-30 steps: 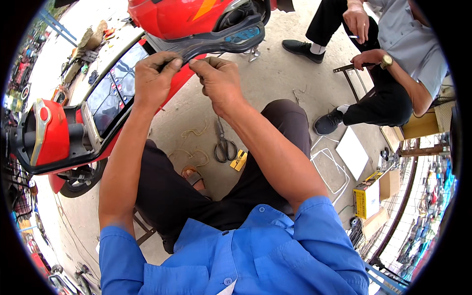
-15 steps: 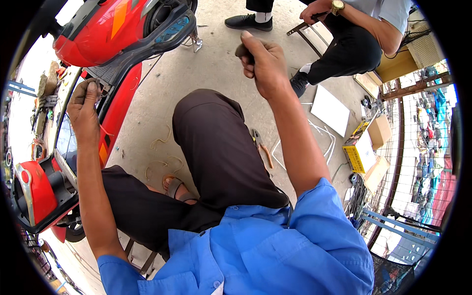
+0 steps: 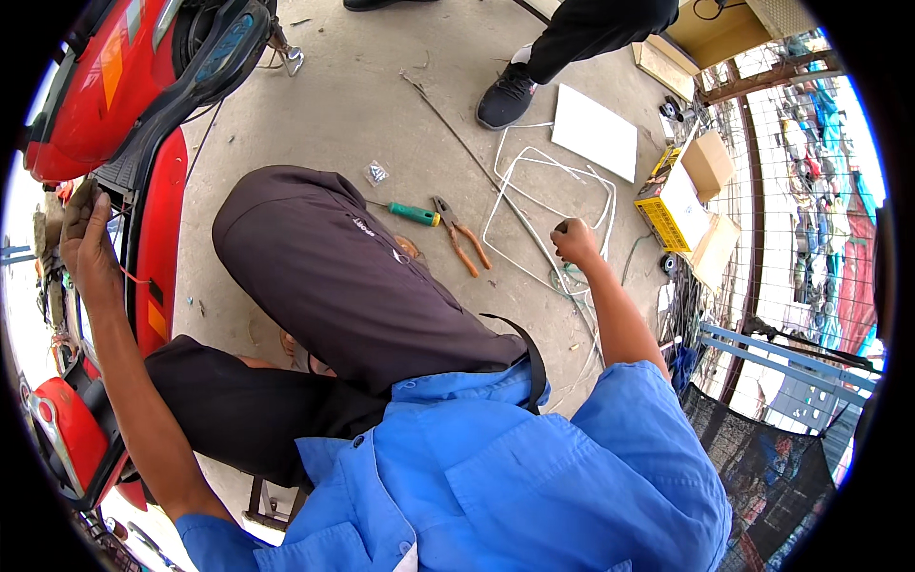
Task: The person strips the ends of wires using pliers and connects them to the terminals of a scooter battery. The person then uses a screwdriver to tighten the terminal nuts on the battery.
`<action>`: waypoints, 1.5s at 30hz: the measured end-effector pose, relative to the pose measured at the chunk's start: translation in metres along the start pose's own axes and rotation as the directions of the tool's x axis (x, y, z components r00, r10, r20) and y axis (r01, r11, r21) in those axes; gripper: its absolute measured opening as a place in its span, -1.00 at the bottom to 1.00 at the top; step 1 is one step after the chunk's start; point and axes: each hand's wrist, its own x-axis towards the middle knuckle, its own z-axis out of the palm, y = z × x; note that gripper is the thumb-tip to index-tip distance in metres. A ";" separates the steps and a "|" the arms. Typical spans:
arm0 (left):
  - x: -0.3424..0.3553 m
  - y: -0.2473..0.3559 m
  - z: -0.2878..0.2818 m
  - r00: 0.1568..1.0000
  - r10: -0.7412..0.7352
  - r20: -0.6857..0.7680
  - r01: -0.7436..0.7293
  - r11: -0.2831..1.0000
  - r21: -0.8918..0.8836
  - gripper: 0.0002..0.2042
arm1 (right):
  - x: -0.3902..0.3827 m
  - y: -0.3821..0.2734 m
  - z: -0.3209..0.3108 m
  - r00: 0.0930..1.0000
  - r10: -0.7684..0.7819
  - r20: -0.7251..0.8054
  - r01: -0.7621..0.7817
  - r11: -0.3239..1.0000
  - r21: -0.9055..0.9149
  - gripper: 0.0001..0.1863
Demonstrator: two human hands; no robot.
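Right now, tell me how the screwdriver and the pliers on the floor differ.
The screwdriver has one green handle with a yellow end; the pliers have two orange ones, spread apart. The screwdriver lies nearly crosswise in the picture, while the pliers slant more lengthwise. Both lie unheld on the floor.

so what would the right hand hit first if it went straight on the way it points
The right hand would likely meet the bent white wire on the floor, though depth is unclear.
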 end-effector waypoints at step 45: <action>-0.037 0.058 0.046 0.983 -0.184 -0.009 0.178 0.962 -0.205 -0.71 | 0.047 -0.406 0.163 0.725 -0.651 0.227 0.557 0.747 0.364 -0.68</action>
